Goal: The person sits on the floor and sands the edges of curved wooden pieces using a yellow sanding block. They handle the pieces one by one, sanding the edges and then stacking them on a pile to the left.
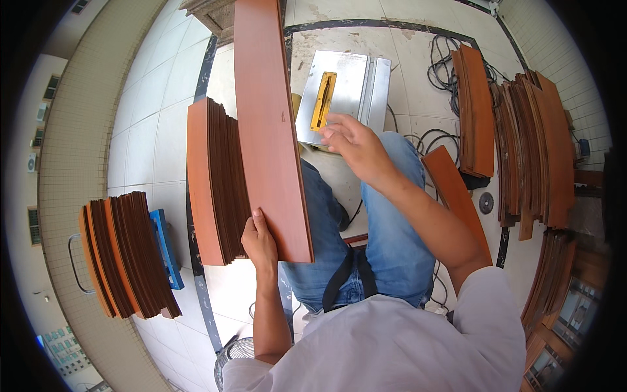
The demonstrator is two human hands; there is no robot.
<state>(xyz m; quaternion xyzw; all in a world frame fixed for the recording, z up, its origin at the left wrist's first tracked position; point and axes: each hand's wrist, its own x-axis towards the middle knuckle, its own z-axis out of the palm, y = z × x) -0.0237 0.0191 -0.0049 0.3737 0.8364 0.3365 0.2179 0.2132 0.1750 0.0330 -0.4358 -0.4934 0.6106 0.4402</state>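
Observation:
A long reddish-brown floorboard (271, 124) stretches away from me, its near end by my left thigh. My left hand (260, 240) grips that near end at its left edge, thumb on top and fingers out of sight underneath. In front of my knees stands a table saw (346, 91) with a silver top and a yellow blade insert (323, 101). Over the near edge of the saw hovers my right hand (353, 145), its fingers loosely spread with nothing between them. Just left of the held board rises a stack of similar boards (208, 183).
Another board stack (124, 258) sits far left beside a blue frame (167, 248). More boards (535, 144) are piled at the right, near coiled black cables (444, 72). One loose board (457, 202) lies by my right knee. A wire fan guard (232, 356) shows at lower left.

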